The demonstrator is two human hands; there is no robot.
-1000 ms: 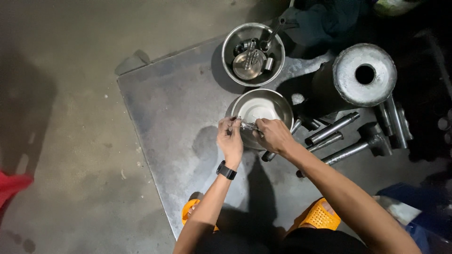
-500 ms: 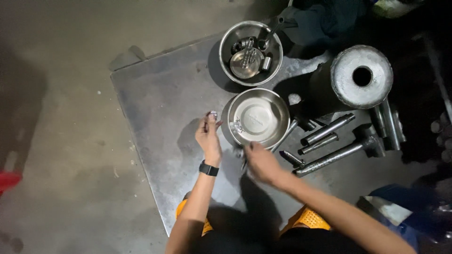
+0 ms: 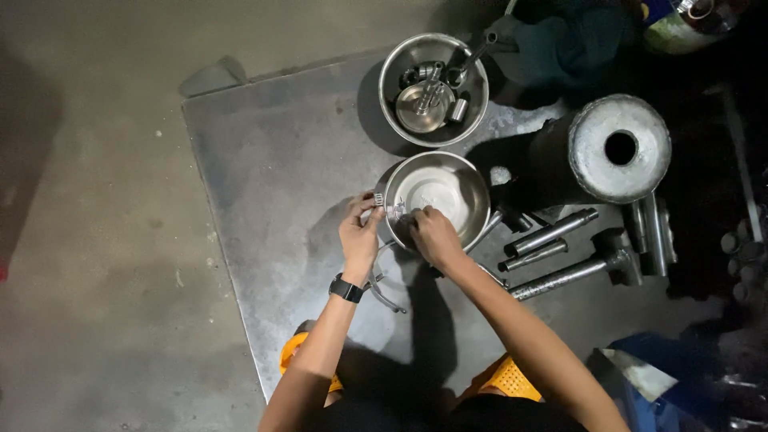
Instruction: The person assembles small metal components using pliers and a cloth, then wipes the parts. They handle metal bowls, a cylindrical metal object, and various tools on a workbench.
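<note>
Pinching small metal part (image 3: 378, 198) in left hand (image 3: 359, 232), beside bowl (image 3: 472, 180).

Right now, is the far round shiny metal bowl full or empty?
Not empty: the far round shiny metal bowl holds several small metal parts piled on its bottom, well below its rim.

Glossy steel bowl (image 3: 445, 196) (matt, scuffed metal sheet (image 3: 280, 168)).

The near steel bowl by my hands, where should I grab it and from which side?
Take the near steel bowl by its thin rolled rim, probably on the far right side: that arc is bare, while the left hand and right hand crowd the near edge.
</note>
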